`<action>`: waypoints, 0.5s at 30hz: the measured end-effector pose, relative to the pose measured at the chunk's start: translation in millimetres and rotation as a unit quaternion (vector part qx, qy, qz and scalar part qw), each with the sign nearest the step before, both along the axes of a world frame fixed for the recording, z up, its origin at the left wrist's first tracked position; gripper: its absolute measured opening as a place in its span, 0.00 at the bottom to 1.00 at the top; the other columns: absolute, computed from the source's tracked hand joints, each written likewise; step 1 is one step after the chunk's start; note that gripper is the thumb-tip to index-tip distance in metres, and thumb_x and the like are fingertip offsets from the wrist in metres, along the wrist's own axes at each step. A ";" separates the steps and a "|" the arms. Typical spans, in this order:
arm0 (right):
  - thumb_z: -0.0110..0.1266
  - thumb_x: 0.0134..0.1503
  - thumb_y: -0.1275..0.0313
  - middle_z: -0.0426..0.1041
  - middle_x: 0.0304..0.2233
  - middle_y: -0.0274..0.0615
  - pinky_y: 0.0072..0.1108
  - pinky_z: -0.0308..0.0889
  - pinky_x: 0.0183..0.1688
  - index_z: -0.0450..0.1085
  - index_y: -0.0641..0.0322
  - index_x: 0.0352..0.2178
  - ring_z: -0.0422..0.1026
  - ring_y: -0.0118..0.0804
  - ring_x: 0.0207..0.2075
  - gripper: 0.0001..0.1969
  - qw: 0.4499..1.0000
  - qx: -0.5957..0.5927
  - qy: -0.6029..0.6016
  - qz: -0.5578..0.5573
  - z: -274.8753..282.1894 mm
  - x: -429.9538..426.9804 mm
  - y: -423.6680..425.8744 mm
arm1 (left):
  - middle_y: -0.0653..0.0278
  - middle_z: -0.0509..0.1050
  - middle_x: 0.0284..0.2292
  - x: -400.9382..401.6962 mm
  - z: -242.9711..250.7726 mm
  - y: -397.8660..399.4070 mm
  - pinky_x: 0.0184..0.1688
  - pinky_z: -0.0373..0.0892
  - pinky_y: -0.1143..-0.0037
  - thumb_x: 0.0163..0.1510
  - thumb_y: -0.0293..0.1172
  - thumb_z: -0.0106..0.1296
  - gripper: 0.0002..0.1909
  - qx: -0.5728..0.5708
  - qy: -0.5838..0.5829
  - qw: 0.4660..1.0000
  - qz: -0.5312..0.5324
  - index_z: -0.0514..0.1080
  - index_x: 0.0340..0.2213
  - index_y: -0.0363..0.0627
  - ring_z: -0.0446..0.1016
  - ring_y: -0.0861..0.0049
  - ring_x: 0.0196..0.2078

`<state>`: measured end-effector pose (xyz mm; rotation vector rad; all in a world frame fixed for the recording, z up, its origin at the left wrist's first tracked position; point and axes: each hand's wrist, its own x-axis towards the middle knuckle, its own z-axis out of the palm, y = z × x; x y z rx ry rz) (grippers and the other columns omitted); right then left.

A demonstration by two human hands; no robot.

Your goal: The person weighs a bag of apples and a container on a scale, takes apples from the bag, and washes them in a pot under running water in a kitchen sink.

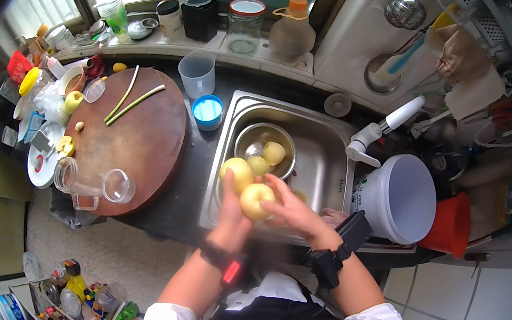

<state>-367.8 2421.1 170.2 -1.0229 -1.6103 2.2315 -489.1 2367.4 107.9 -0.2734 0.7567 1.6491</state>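
Note:
Both my hands are over the front left of the steel sink, with two pale yellow apples between them. My left hand (pixel 235 206) has its fingers against the farther yellow apple (pixel 237 171). Fingers of my right hand (pixel 295 213) curl around the nearer yellow apple (pixel 256 202), whose stem end faces up; its other side rests close to my left palm. Just beyond, a steel bowl (pixel 249 134) stands in the sink (pixel 324 153) with two pale yellow fruits (pixel 274 153) inside. Part of the bowl's near rim is hidden by the apples.
At the left, a round wooden chopping board (pixel 149 144) bears green stalks (pixel 135 104) and a clear plastic jug (pixel 91 182). A blue-rimmed cup (pixel 207 110) sits left of the sink. To the right are a white faucet (pixel 367 139), a white bucket (pixel 411 200) and a red bucket (pixel 454 227).

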 end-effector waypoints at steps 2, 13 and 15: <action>0.61 0.43 0.69 0.61 0.47 0.43 0.22 0.60 0.48 0.48 0.62 0.53 0.62 0.31 0.47 0.38 0.975 0.218 -0.018 -0.030 -14.3 -1.1 -11.6 | 0.59 0.70 0.32 6.5 -2.0 13.5 0.38 0.70 0.70 0.47 0.63 0.42 0.33 -0.003 0.009 1.000 0.019 0.63 0.39 0.44 0.71 0.69 0.34; 0.63 0.32 0.66 0.64 0.41 0.57 0.32 0.62 0.45 0.57 0.65 0.43 0.64 0.52 0.43 0.35 0.909 0.326 -0.223 -0.133 -114.1 1.7 89.6 | 0.61 0.67 0.40 -14.7 0.4 15.8 0.43 0.67 0.73 0.49 0.36 0.51 0.22 0.058 0.168 0.984 -0.001 0.60 0.45 0.43 0.68 0.72 0.41; 0.64 0.30 0.66 0.66 0.39 0.54 0.32 0.62 0.44 0.58 0.65 0.42 0.65 0.51 0.41 0.35 0.850 0.413 -0.319 -0.071 -128.9 -10.2 96.3 | 0.58 0.67 0.40 -19.9 2.6 7.3 0.40 0.71 0.73 0.50 0.40 0.51 0.24 0.101 0.157 0.981 -0.045 0.59 0.45 0.42 0.69 0.67 0.42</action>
